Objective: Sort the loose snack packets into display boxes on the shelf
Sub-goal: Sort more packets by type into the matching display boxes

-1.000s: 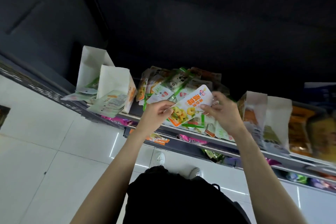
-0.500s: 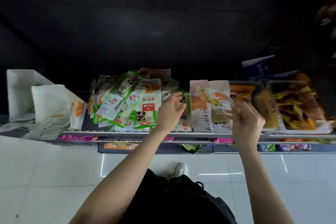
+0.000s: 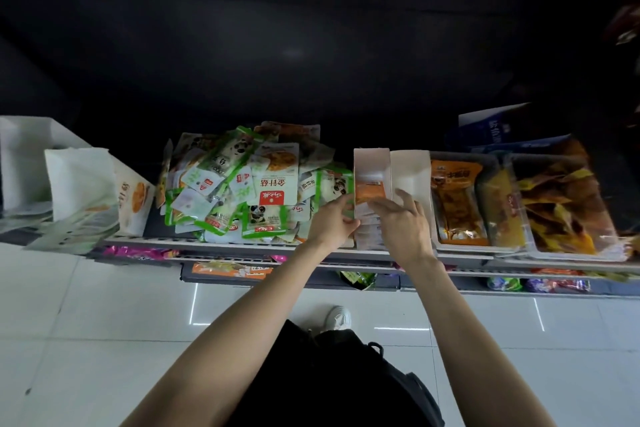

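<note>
A heap of loose snack packets [image 3: 249, 184], mostly green and white, lies in the middle of the shelf [image 3: 221, 246]. Just right of it stands a narrow white display box [image 3: 370, 159] holding orange and white packets [image 3: 370, 191]. My left hand [image 3: 330, 224] curls round the box's left wall near its front. My right hand [image 3: 403, 227] lies with straight fingers on the packets in the front of that box. A second white display box [image 3: 412, 168] stands against its right side, partly hidden by my right hand.
Two tall white boxes [image 3: 81, 180] with packets spilling out stand at the shelf's left end. Trays of orange snack packets [image 3: 457, 204] and yellow-brown snack packets [image 3: 561, 208] fill the right. A lower shelf [image 3: 228, 269] holds more packets. White tiled floor lies below.
The view swung right from the left boxes. My right hand carried the yellow-print packet from the heap to the narrow box and lowered it in; my left hand moved from the heap to the box's wall.
</note>
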`<state>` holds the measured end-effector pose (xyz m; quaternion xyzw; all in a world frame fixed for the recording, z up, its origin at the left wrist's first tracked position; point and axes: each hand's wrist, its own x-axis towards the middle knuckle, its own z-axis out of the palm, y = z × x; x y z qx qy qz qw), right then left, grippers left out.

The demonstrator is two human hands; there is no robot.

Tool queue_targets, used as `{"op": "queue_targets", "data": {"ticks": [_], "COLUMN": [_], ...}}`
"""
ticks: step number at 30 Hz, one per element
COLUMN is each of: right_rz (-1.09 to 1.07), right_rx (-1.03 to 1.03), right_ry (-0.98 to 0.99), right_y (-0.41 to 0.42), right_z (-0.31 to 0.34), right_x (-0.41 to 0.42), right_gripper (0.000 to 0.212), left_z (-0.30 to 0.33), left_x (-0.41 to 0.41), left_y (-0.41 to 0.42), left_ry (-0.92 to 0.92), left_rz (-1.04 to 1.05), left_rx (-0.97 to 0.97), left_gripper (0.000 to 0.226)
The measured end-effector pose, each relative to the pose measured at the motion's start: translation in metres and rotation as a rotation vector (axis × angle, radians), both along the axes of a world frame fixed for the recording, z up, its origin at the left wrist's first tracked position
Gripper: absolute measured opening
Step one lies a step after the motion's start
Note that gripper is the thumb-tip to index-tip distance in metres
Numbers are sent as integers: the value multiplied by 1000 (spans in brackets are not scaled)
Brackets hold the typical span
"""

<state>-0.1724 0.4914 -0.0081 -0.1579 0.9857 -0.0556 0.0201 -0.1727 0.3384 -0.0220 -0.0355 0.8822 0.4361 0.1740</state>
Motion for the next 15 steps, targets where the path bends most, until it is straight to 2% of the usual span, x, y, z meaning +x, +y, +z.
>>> {"op": "queue_targets", "data": {"ticks": [2, 4, 7, 9, 12, 15], "right_rz": [-6, -46, -80, -57, -39, -147], "right_rx": [12, -79, -275, -433, -570, -466], "right_ry": [-53, 6, 190, 216, 27, -328], "right_y": [-1, -5, -24, -48, -97, -143], "right_z": [-4, -1, 13, 24, 23, 7], "right_x": [2, 5, 10, 14, 20, 17], "right_gripper": [44, 43, 37, 34, 26, 30], "left_z": [2, 8, 21, 24, 12, -9], "left_x": [1, 4, 15, 27, 46, 62], "left_y": [-4, -13, -43, -73, -121, -155], "left_ry": [8, 66, 289, 422, 434, 248], "left_rz": [-4, 33, 154, 259, 396, 462], "left_rx": [17, 60, 20, -46, -171, -181], "left_gripper": [52, 44, 31, 24, 23, 33]}}
